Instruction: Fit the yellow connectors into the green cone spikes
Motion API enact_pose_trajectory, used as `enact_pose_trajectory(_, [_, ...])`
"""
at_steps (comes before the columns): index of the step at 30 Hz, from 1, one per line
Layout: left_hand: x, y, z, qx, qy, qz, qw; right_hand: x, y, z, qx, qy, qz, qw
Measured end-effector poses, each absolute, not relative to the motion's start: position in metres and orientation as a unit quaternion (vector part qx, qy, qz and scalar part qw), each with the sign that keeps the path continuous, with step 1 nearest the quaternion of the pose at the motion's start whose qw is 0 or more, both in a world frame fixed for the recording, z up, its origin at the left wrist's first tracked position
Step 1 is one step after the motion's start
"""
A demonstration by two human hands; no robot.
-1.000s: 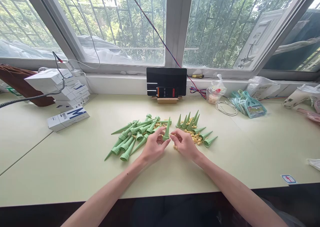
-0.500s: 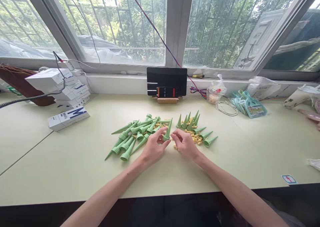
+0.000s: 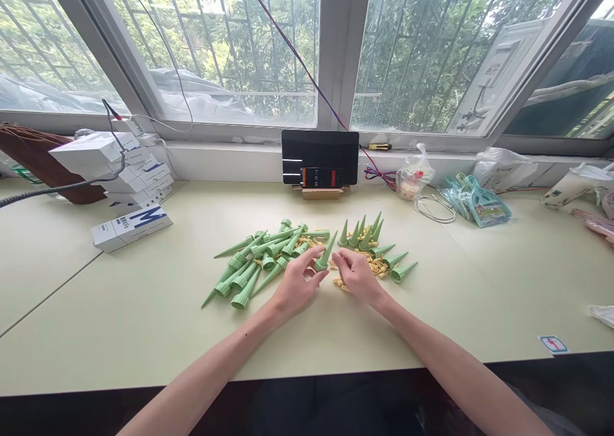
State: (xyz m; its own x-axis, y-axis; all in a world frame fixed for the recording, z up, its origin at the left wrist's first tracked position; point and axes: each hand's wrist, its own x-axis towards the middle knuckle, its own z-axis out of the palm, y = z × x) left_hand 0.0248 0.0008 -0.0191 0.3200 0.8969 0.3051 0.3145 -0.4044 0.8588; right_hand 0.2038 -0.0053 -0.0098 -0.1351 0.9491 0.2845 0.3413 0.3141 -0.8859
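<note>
A green plastic cone-shaped spike (image 3: 327,250) is held between the thumb and fingers of my left hand (image 3: 297,285), its point upward and leaning right. Just to its right, my right hand (image 3: 359,276) has thumb and forefinger pinched together; what is between them is too small to make out. Left of my hands lies a pile of green spikes (image 3: 245,275) with ribbed caps. Beyond my right hand, several green cones (image 3: 367,238) stand or lie among small yellow plastic pieces (image 3: 380,268). Some of these pieces are hidden by my right hand.
A phone (image 3: 322,178) showing a timer leans against a black tablet (image 3: 320,145) at the back. White boxes (image 3: 132,226) are at the left. Plastic bags (image 3: 415,172), a coiled white cable (image 3: 435,210) and turquoise clips (image 3: 485,202) sit at the back right.
The cone in my left hand has dropped slightly and tilts more to the right. My right hand has shifted a little to the right, away from it.
</note>
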Motion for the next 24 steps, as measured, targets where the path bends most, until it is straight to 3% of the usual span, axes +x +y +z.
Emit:
enact_pose_trajectory(9, [0.028,0.0003,-0.0187,0.715,0.376,0.435,0.398,0.2051,-0.0029,-0.0029,-0.418,-0.546,0.589,0.425])
enact_pose_trajectory(24, [0.0302,-0.0021,-0.0163,0.731,0.402,0.409,0.369,0.2036,-0.0045,-0.0037,-0.445,-0.52,0.571,0.454])
